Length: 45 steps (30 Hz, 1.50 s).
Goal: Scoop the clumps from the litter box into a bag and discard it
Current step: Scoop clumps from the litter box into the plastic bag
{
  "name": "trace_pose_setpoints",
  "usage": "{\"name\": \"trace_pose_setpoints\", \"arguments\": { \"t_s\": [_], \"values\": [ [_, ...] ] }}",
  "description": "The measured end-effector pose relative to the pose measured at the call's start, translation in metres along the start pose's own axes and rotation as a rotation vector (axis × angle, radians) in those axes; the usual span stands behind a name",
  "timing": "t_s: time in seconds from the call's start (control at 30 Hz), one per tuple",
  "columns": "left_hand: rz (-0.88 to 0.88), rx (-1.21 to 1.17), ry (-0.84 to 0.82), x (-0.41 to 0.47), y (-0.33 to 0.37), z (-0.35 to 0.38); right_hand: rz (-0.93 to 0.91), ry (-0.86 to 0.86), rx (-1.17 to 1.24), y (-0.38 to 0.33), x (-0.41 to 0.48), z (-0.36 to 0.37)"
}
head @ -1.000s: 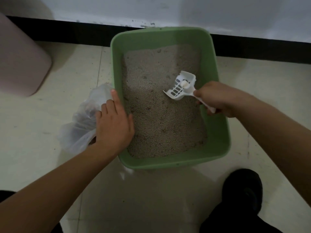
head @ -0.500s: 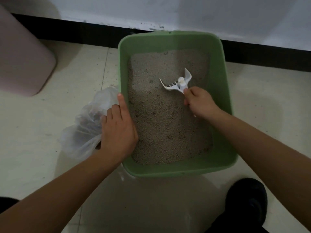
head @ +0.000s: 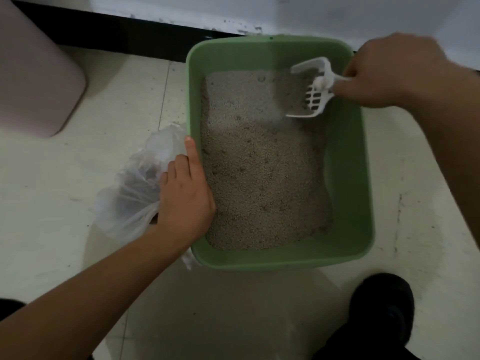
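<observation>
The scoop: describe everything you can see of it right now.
The scoop is white plastic, with a slotted floor, raised side walls and a short handle. The right hand grips the handle, fingers curled round it. It hangs tilted over the far right corner of the green litter box, above the litter. A blurred haze beneath looks like grains sifting out.

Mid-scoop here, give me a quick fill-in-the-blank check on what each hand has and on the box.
1. The right hand grips the white scoop by its ____.
2. The left hand holds a clear plastic ____ beside the box's rim.
3. The litter box is coloured ____.
Missing words: handle; bag; green.
</observation>
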<state>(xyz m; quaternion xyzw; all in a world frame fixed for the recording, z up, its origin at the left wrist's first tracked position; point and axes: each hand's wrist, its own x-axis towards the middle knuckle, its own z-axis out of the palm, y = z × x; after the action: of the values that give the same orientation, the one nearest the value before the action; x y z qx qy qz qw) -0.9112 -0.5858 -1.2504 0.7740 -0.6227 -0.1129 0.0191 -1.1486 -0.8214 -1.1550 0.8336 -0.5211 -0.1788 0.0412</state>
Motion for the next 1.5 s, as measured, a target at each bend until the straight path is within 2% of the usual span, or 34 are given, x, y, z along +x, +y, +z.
{"name": "trace_pose_setpoints", "arguments": {
  "t_s": [0.07,0.27,0.5,0.67,0.77,0.9,1.0,1.13,1.2,1.33,1.43,1.5],
  "values": [
    [-0.002,0.005,-0.001,0.000,0.000,0.001,-0.011,0.081,-0.030,-0.001,0.003,-0.002],
    [0.008,-0.023,0.007,0.000,-0.001,0.001,-0.038,-0.129,0.132,-0.021,0.007,0.022],
    [0.017,-0.070,0.008,0.000,0.000,0.001,-0.066,-0.146,0.202,-0.018,0.012,0.032],
    [0.013,-0.092,0.015,-0.001,0.001,0.002,-0.139,-0.096,0.177,-0.037,0.019,0.042],
    [0.006,-0.086,0.005,-0.001,0.001,0.001,-0.213,-0.024,0.034,-0.064,0.033,0.048],
    [0.008,-0.085,0.003,-0.001,0.000,0.000,-0.159,-0.016,-0.072,-0.082,0.047,0.046],
    [-0.001,-0.092,-0.001,-0.001,-0.001,0.000,-0.164,-0.029,0.067,-0.074,0.048,0.053],
    [0.003,-0.106,0.012,0.001,-0.001,0.001,-0.153,-0.155,0.324,-0.051,0.035,0.064],
    [-0.001,-0.112,0.019,0.001,-0.001,0.001,-0.198,-0.131,0.278,-0.044,0.030,0.059],
    [0.006,-0.119,0.015,0.000,0.000,0.002,-0.242,-0.033,-0.001,-0.030,0.025,0.039],
    [0.012,-0.117,0.004,-0.001,-0.001,0.002,-0.180,-0.088,-0.103,-0.019,0.023,0.028],
    [0.011,-0.119,0.001,0.000,-0.001,0.002,-0.149,-0.181,-0.077,-0.018,0.023,0.027]
  ]
}}
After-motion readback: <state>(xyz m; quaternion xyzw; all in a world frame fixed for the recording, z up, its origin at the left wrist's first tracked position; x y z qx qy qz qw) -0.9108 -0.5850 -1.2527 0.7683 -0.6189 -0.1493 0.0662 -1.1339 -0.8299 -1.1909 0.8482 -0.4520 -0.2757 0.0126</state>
